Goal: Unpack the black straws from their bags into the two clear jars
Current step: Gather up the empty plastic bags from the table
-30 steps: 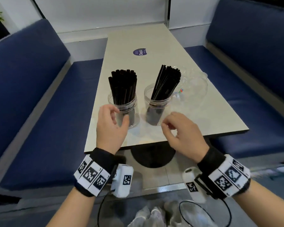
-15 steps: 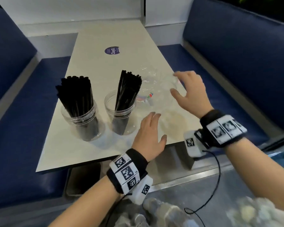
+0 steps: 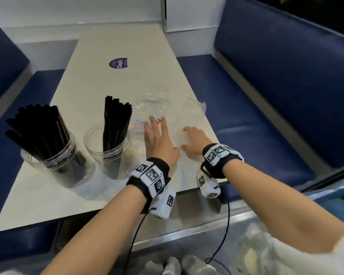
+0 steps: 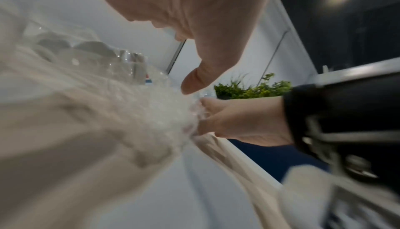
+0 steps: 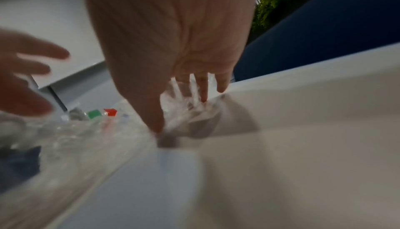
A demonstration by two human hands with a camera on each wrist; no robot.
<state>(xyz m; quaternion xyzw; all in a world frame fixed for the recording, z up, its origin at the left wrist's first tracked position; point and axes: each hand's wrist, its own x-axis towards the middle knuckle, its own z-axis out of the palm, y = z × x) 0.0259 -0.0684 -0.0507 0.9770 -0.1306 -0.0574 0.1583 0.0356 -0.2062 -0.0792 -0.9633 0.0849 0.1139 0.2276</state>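
Note:
Two clear jars stand on the pale table, the left jar [image 3: 56, 163] packed with black straws [image 3: 40, 132], the right jar [image 3: 109, 155] holding a thinner bundle of straws [image 3: 116, 122]. Right of them lie crumpled clear bags [image 3: 161, 104], with no straws showing in them. My left hand [image 3: 157, 135] reaches over the bag with the red and blue label, fingers straight, thumb [image 4: 190, 84] just above the plastic [image 4: 129, 113]. My right hand [image 3: 193, 139] is beside it near the table's right edge, fingers and thumb closing on bunched plastic [image 5: 184, 106].
The table [image 3: 107, 46] carries a round purple sticker [image 3: 118, 63] farther back. Blue benches flank it on the right [image 3: 256, 116] and on the left [image 3: 12, 100]. A white wall closes the far end. Green plants [image 4: 249, 89] sit beyond the right bench.
Both hands left the jars and moved right to the clear bags. The left hand went forward over the labelled bag; the right hand dropped onto the plastic and gathered it.

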